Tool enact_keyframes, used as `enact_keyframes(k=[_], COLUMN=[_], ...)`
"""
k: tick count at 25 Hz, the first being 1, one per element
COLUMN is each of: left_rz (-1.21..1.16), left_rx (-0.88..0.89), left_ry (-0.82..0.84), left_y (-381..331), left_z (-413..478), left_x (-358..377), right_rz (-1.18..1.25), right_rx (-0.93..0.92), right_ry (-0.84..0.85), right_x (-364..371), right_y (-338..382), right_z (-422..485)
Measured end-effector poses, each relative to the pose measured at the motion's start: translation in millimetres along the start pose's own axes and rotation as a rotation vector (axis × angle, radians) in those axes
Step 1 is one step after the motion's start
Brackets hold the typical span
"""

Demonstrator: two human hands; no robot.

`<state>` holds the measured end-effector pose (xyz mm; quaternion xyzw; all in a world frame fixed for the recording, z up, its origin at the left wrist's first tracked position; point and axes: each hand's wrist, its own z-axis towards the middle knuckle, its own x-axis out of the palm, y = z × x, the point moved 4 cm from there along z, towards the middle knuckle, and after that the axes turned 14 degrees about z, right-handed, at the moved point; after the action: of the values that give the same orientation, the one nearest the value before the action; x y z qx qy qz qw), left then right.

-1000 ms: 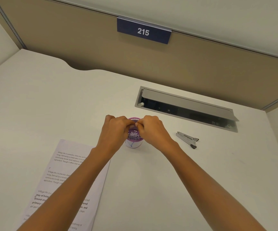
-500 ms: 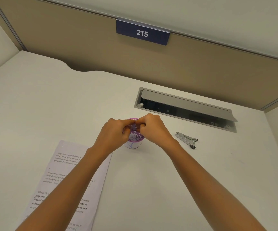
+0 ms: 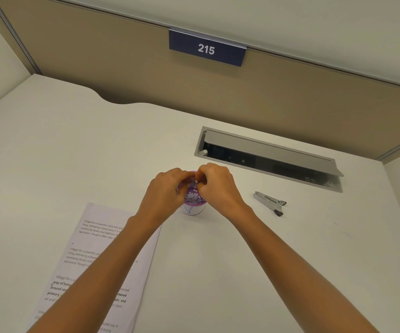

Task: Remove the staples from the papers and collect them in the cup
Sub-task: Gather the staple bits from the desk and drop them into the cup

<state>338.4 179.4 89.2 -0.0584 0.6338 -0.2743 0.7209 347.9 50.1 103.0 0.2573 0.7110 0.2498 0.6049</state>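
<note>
Purple-rimmed cup (image 3: 192,205) directly under left hand (image 3: 167,191) and right hand (image 3: 215,186); both pinched together, likely dropping staple, contents too small to tell. Staple remover (image 3: 269,200) lies right of hands.

Soft, even overhead light on the pale desk (image 3: 50,152) — faint shadows, sharp focus, wide-angle bending at edges.

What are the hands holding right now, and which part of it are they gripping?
It cannot be told. The left hand and right hand meet with fingertips pinched together over the cup; anything between them is too small to see. The staple remover lies untouched.
</note>
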Motion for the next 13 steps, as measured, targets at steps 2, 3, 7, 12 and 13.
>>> enact_keyframes(k=[2, 3, 7, 12, 13], left_rz=[0.002, 0.001, 0.001, 0.002, 0.001], left_rx=[-0.001, -0.006, -0.010, -0.009, -0.006], left_ry=[-0.008, -0.005, 0.007, 0.005, 0.003], left_y=[-0.6, -0.8, -1.6, -1.0, -1.4], left_z=[0.7, 1.1, 0.6, -1.1, -1.0], left_x=[0.1, 0.3, -0.8, -2.2, -2.3], right_rz=[-0.018, -0.026, -0.023, -0.005, -0.006], right_rx=[-0.009, -0.012, -0.051, -0.073, -0.073], right_ry=[0.009, 0.016, 0.025, -0.007, -0.012], right_x=[1.9, 2.8, 2.8, 0.9, 0.8], right_y=[-0.3, -0.6, -2.4, -2.8, -2.7], right_z=[-0.4, -0.8, -3.3, -4.3, -3.9])
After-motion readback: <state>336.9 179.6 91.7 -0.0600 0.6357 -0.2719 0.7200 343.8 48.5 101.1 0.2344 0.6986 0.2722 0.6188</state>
